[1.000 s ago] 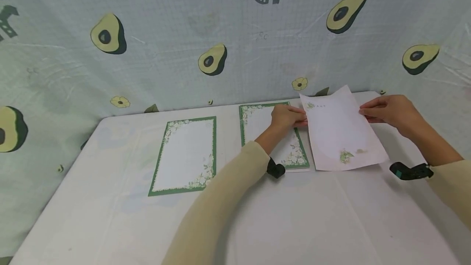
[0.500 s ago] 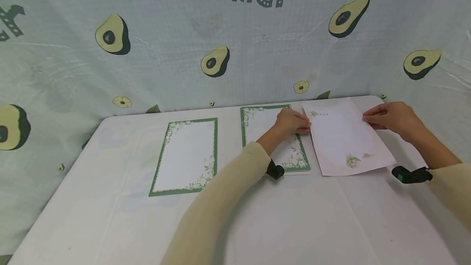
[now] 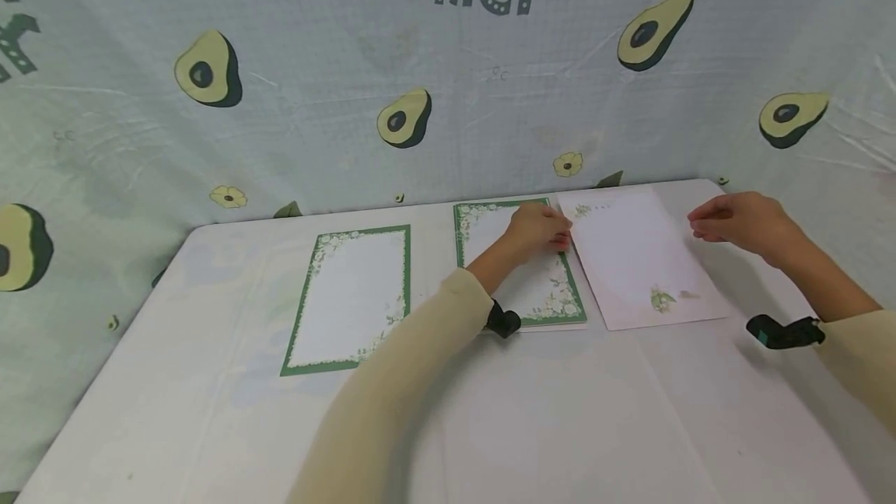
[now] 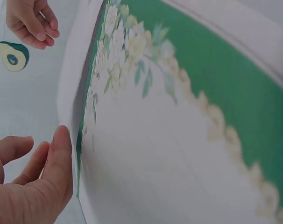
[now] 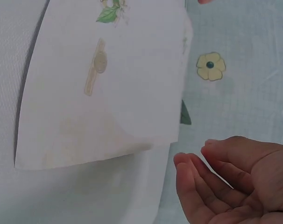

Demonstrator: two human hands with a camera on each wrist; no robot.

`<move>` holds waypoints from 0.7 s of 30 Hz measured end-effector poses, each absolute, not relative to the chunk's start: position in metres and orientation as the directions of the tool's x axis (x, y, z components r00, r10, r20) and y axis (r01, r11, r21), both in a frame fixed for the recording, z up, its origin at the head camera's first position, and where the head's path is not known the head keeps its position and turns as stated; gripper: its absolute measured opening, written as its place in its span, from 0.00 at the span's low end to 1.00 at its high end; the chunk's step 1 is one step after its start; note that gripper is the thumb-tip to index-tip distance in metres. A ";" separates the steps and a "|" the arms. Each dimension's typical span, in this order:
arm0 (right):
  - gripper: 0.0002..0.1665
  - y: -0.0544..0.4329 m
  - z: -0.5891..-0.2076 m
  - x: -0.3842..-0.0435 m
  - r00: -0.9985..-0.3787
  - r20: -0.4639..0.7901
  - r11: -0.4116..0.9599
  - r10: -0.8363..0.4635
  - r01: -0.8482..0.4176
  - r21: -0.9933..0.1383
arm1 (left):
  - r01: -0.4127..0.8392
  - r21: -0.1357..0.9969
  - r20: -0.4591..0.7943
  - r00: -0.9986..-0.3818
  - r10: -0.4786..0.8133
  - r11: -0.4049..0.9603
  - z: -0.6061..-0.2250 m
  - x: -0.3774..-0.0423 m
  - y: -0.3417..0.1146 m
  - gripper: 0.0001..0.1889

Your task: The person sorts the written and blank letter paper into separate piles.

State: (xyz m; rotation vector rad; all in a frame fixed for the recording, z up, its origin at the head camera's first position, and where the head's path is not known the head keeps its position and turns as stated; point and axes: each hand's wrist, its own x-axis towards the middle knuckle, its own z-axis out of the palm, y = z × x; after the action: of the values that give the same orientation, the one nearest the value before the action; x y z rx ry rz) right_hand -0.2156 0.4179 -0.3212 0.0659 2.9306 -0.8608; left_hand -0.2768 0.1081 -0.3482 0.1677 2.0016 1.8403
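A pale pink sheet of paper (image 3: 637,255) with small floral prints lies on the table, to the right of a stack of green-bordered sheets (image 3: 560,294). My left hand (image 3: 537,229) is over the stack's right side, its fingertips at the pink sheet's left edge. In the left wrist view the thumb and fingers (image 4: 62,158) stand apart with nothing pinched. My right hand (image 3: 749,225) hovers off the pink sheet's right edge, touching nothing. The right wrist view shows a gap between its thumb and fingers (image 5: 184,175).
Another green-bordered sheet (image 3: 353,294) lies flat at the left. A white cover (image 3: 546,418) lies over the table. Behind the table hangs a curtain (image 3: 315,131) printed with avocados.
The pink sheet has come down from being held up between both hands to lying on the table, shifting slightly left at the end. My right hand has let go of it.
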 end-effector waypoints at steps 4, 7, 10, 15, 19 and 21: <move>0.22 0.409 -0.317 -0.213 -0.996 -0.091 0.849 0.002 0.050 -0.525 | -0.170 0.977 -0.209 -0.893 0.398 0.131 -0.349 -0.282 0.097 0.12; 0.21 0.398 -0.316 -0.213 -0.996 -0.085 0.865 -0.023 0.023 -0.501 | -0.146 0.978 -0.195 -0.892 0.408 0.148 -0.349 -0.285 0.086 0.13; 0.20 0.384 -0.317 -0.215 -0.995 -0.077 0.879 -0.059 -0.015 -0.477 | -0.120 0.976 -0.187 -0.894 0.406 0.183 -0.348 -0.287 0.071 0.13; 0.19 0.363 -0.319 -0.220 -0.992 -0.085 0.870 -0.096 -0.042 -0.491 | -0.079 0.963 -0.182 -0.897 0.404 0.258 -0.345 -0.286 0.043 0.15; 0.19 0.350 -0.317 -0.220 -0.989 -0.100 0.859 -0.111 -0.045 -0.509 | -0.053 0.955 -0.174 -0.898 0.404 0.293 -0.344 -0.284 0.021 0.15; 0.19 0.343 -0.316 -0.220 -0.986 -0.110 0.853 -0.124 -0.050 -0.520 | -0.043 0.952 -0.167 -0.902 0.397 0.302 -0.343 -0.282 0.010 0.15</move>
State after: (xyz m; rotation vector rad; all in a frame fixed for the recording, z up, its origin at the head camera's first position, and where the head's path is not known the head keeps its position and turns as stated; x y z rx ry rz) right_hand -0.2202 0.3433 -0.3156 -0.1366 2.8890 -0.8049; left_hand -0.2816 0.0102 -0.3433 0.3171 2.2041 1.6297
